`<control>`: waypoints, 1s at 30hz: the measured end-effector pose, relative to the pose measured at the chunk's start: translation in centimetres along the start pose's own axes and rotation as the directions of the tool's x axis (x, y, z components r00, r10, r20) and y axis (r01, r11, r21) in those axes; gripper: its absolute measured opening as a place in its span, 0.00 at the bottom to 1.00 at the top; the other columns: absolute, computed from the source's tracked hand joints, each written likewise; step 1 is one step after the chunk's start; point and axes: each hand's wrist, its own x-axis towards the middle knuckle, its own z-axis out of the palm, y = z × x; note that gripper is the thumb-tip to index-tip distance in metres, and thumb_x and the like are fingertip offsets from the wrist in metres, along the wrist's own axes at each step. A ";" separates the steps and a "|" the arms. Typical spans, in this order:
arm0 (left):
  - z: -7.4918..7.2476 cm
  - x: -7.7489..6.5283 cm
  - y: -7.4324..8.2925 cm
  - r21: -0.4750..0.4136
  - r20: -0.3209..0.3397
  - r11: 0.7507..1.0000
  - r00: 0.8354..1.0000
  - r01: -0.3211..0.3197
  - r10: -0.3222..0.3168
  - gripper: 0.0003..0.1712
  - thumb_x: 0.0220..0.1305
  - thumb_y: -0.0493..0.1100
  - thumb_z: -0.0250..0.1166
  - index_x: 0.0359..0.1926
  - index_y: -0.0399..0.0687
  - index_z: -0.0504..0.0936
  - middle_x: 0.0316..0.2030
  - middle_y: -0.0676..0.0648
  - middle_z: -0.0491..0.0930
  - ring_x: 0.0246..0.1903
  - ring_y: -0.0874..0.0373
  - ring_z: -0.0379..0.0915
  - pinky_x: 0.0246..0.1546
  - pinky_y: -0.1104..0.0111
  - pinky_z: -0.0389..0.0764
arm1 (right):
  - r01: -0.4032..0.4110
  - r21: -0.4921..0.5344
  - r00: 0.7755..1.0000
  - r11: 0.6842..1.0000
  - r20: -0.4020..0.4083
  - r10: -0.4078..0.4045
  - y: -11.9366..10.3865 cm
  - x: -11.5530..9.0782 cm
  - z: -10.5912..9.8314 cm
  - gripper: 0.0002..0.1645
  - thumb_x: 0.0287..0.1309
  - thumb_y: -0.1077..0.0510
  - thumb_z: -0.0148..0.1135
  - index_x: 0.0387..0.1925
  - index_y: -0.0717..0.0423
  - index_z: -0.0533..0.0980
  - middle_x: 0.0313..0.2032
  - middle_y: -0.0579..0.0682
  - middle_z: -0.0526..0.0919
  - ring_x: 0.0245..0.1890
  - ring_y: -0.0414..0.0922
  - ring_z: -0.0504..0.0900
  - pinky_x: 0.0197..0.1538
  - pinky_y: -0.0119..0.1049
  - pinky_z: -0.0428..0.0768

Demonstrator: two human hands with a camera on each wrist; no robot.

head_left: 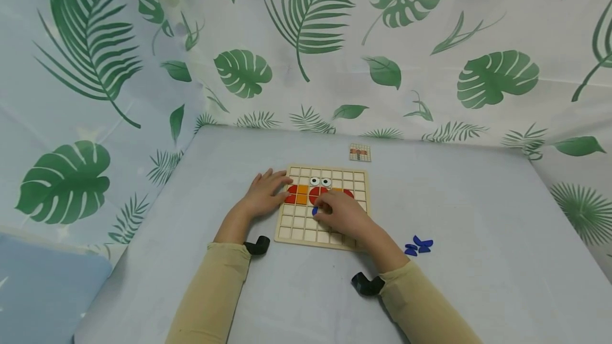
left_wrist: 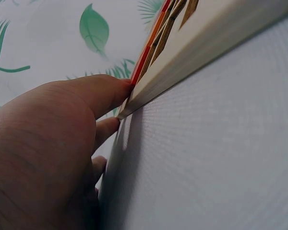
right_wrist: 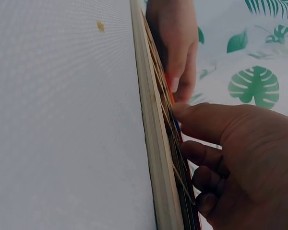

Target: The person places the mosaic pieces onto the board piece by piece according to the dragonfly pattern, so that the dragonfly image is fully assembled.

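Observation:
A wooden grid board point(head_left: 325, 167) lies on the table with red pieces point(head_left: 290, 198), orange pieces point(head_left: 302, 194) and two round eye pieces point(head_left: 314, 181) set in its squares. My left hand point(head_left: 264, 195) rests at the board's left edge. Its thumb touches a red piece at the rim, as the left wrist view also shows, and the fingers are fairly straight. Over the middle of the board, my right hand point(head_left: 346, 214) pinches a small blue piece point(head_left: 315, 210) between thumb and fingers. The right hand covers part of the red and orange row.
Right of the board lie several loose blue pieces point(head_left: 424, 250). A small pattern card point(head_left: 359, 152) sits behind the board, showing a gridded figure. Black devices point(head_left: 258, 246) are on both wrists. Leaf-print curtains point(head_left: 334, 94) stand behind and beside the white table point(head_left: 478, 216).

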 end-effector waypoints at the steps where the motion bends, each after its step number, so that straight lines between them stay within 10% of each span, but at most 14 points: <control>1: 0.0 0.0 0.0 0.000 -0.001 1.000 1.000 0.000 0.000 0.25 0.74 0.56 0.53 0.68 0.61 0.69 0.76 0.50 0.55 0.79 0.44 0.36 0.78 0.47 0.34 | 0.001 -0.003 1.000 1.000 0.000 -0.001 0.0 0.0 0.0 0.15 0.60 0.44 0.68 0.46 0.43 0.81 0.34 0.39 0.78 0.36 0.40 0.73 0.39 0.35 0.75; 19: -0.1 0.1 0.1 -0.003 0.000 1.000 1.000 0.000 0.000 0.24 0.74 0.55 0.54 0.67 0.60 0.70 0.76 0.49 0.56 0.78 0.44 0.37 0.78 0.46 0.35 | -0.005 -0.014 1.000 1.000 0.003 0.005 -0.5 -0.3 -0.6 0.12 0.62 0.47 0.66 0.45 0.43 0.80 0.36 0.40 0.78 0.36 0.40 0.74 0.40 0.35 0.76; 30: 0.0 0.0 0.1 -0.012 0.002 1.000 1.000 0.004 -0.004 0.24 0.74 0.55 0.54 0.67 0.59 0.70 0.76 0.49 0.55 0.79 0.44 0.36 0.78 0.47 0.34 | 0.002 0.041 0.997 0.999 -0.076 0.001 1.0 -1.2 -4.4 0.10 0.66 0.50 0.62 0.43 0.49 0.82 0.36 0.45 0.80 0.35 0.44 0.74 0.38 0.37 0.75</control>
